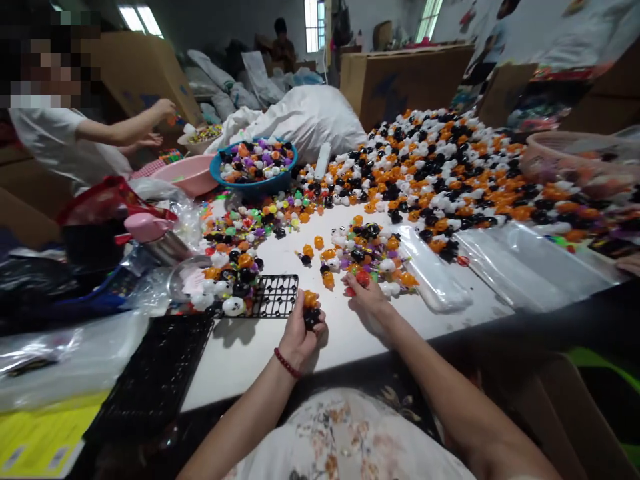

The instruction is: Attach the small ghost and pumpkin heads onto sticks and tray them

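Broadly, a white tabletop (245, 363) across the middle of the view, strewn with goods along the far side and at both ends. Over its far right part, a wide heap (440, 167) of orange, black and white figures. Behind that, a cardboard box (400, 80). At far left, a co-worker (47, 133) in a white top, arms stretched toward a pale bowl (200, 142). Just left of the heap's far edge, a bulging white sack (320, 113). On the near right, flat clear bags (540, 267). Left of the sack, a blue basin (253, 188) full of mixed pieces, beside a pink basin (187, 180); at the right, a pink basket (547, 160). At the near left, a black tray (157, 373), with a pink-topped flask (167, 243) beyond. Near the left hand (303, 333), a black grid (276, 295), figures crowded at its left end. In the centre, a small mixed pile (370, 247). Hands well apart: left one curled around an orange figure (310, 299) and a black figure (312, 319), bracelet (287, 363) at the wrist; right hand (367, 297) at the pile's near edge, fingers on a red piece (363, 277), impossible to tell grip from touch.
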{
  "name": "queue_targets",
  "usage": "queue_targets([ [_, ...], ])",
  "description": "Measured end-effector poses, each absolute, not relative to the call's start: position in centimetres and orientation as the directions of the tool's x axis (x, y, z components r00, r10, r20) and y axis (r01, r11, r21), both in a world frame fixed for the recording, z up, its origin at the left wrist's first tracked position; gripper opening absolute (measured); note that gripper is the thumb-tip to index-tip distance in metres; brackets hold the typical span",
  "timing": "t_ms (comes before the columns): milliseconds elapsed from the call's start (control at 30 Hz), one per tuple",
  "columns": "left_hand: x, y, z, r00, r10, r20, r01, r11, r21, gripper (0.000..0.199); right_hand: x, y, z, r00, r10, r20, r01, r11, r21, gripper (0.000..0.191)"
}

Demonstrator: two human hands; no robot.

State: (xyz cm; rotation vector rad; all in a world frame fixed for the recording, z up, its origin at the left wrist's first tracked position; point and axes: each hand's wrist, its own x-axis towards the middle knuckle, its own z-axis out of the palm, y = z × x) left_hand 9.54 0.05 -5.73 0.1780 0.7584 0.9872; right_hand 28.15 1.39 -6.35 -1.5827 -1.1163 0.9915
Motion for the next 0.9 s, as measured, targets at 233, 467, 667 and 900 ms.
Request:
queue_targets([
  [233,9.5,-1.3,-5.8,0.345,0.832,-0.434,-0.622,0.549,0.558,0.034,25.6,-2.3,-5.0,0.198,0.97,-0.139,-0.246,-0.088,-0.965,0.044],
  [467,10.3,-2.5,-5.5,0.331,0.871,-0.364,-0.535,0.491,0.688,0.039,26.1,-4.5,-4.1,0.223,0.958,-0.18,-0.284,-0.113,-0.952,0.039],
  [667,10.9,-3.3,-5.4,0.344,0.884,-0.317,-0.485,0.456,0.746,0.044,25.9,-5.1,-4.3,0.213,0.956,-0.203,-0.269,-0.143,-0.952,0.04],
  [900,11.2,-3.5,-5.5,0.265,0.91,-0.318,-0.485,0.411,0.772,0.047,25.7,-5.5,-4.6,0.13,0.971,-0.202,-0.264,-0.162,-0.951,0.036],
])
